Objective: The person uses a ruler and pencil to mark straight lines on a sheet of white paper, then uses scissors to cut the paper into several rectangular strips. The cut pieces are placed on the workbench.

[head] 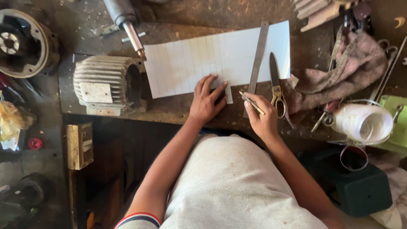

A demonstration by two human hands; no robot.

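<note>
A white sheet [237, 51] marked with several parallel pencil lines lies on the worn wooden bench [182, 112]. My left hand [207, 99] presses flat on the sheet's lower edge, fingers spread. My right hand [260, 116] grips a thin pen [252, 103], its tip pointing up-left toward the sheet's lower edge. A metal ruler [258, 57] lies across the sheet, just above my right hand. Scissors [275, 85] with brass handles rest beside the ruler, blades shut.
A ribbed grey motor housing [106, 82] sits left of the sheet, with a round metal part [19, 42] beyond it. A pinkish rag [339, 72] and a roll of white tape [364, 123] lie to the right. A small wooden box [79, 145] stands below the bench.
</note>
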